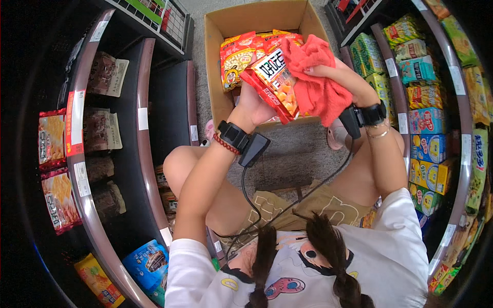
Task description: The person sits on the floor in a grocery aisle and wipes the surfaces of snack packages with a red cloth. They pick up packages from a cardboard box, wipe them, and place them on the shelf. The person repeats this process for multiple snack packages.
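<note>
My left hand point(257, 106) holds a red snack bag point(275, 82) from below, tilted, with its printed front facing up. A crumpled red cloth point(316, 81) is in my right hand point(327, 75) and lies against the bag's right side. Both hands are over the near part of an open cardboard box point(217, 111). Inside the box, beyond the hands, are several more snack bags, among them a red and yellow one point(237, 57) at the left. The held bag and the cloth hide part of the box's contents.
Shelves with dark rails point(144, 111) stand at the left, holding brown pouches point(109, 73), red packs point(53, 138) and a blue bag point(148, 261). Packed shelves at the right hold boxes point(427, 148) and bags. Cables point(246, 188) hang from both wrist devices over my lap.
</note>
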The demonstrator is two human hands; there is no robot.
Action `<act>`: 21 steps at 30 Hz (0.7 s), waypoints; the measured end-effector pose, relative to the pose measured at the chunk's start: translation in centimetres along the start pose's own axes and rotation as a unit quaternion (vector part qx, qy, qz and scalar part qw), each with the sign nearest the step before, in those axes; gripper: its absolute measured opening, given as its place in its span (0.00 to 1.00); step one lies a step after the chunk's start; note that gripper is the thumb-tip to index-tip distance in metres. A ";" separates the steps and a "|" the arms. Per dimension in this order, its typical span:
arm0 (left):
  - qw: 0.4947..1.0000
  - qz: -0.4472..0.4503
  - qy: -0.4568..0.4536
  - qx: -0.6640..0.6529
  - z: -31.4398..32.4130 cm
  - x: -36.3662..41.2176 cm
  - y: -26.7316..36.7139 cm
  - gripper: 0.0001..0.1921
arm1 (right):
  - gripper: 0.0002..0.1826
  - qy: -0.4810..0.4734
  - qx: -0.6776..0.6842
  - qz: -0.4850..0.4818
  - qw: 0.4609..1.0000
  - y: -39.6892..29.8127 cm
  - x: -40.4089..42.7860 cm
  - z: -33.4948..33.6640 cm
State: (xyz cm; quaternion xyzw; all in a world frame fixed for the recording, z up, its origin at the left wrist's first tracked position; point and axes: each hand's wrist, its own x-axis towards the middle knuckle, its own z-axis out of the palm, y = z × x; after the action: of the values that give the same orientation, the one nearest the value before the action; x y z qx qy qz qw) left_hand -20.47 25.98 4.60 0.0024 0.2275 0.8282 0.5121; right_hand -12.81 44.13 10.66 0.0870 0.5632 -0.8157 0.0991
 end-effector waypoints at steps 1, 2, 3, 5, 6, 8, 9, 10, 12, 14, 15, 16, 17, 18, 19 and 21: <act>1.000 -0.003 0.003 0.000 -0.3 0.0 -0.1 0.36 | 0.21 0.001 0.004 0.001 1.000 0.5 -0.3 0.0; 0.998 -0.034 -0.024 -0.050 -0.7 0.0 -0.1 0.34 | 0.22 -0.003 -0.043 -0.024 0.999 1.0 -0.5 0.0; 0.991 -0.064 -0.052 -0.101 -0.9 0.0 -0.2 0.32 | 0.22 -0.007 -0.091 -0.049 0.995 1.2 -0.5 -0.3; 0.993 -0.063 -0.023 -0.094 -1.1 -0.1 -1.1 0.30 | 0.24 -0.039 -0.173 -0.058 0.982 1.2 -0.5 -1.9; 0.986 -0.063 -0.064 -0.138 -1.6 -0.2 -2.1 0.30 | 0.25 -0.045 -0.202 -0.064 0.976 0.9 -0.8 -2.6; 0.989 -0.039 -0.006 -0.146 -0.8 -0.8 -4.2 0.29 | 0.26 -0.020 -0.188 -0.047 0.981 0.3 -1.3 -2.8; 0.984 -0.041 -0.037 -0.169 -0.3 -1.2 -4.8 0.29 | 0.26 -0.016 -0.188 -0.043 0.981 0.4 -1.3 -3.0; 0.984 -0.038 -0.011 -0.174 0.3 -1.6 -5.3 0.28 | 0.26 0.048 -0.195 -0.063 0.978 0.5 -1.2 -3.2; 0.982 -0.034 0.015 -0.183 1.0 -1.9 -5.5 0.28 | 0.28 0.184 -0.274 -0.162 0.930 1.4 -0.6 -3.2; 0.987 -0.007 0.004 -0.163 1.1 -2.0 -5.3 0.29 | 0.29 0.184 -0.345 -0.221 0.893 2.2 -1.0 -2.7; 0.986 -0.005 0.004 -0.168 1.3 -2.0 -5.1 0.29 | 0.29 0.181 -0.412 -0.281 0.848 2.4 -1.2 -2.1; 0.987 -0.001 0.007 -0.163 1.4 -2.0 -4.9 0.29 | 0.31 0.137 -0.429 -0.297 0.842 3.1 -1.2 -1.6; 0.987 0.003 0.009 -0.158 1.5 -2.2 -4.7 0.28 | 0.32 0.066 -0.451 -0.335 0.825 3.5 -1.6 -0.8; 0.989 -0.005 0.009 -0.147 1.7 -2.2 -4.6 0.28 | 0.32 0.027 -0.507 -0.365 0.781 3.6 -2.2 -0.1; 0.989 0.000 0.014 -0.150 1.3 -2.5 -4.5 0.28 | 0.32 -0.016 -0.553 -0.394 0.734 4.0 -2.5 0.8; 0.990 -0.040 -0.013 -0.137 0.5 -2.6 -4.3 0.26 | 0.30 -0.033 -0.557 -0.389 0.733 4.4 -2.7 1.3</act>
State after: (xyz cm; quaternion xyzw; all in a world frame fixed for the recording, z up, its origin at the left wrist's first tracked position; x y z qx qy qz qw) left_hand -15.48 25.54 4.05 -0.0663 0.1053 0.8304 0.5431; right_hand -9.08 41.58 7.83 -0.2379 0.8975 -0.3260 -0.1778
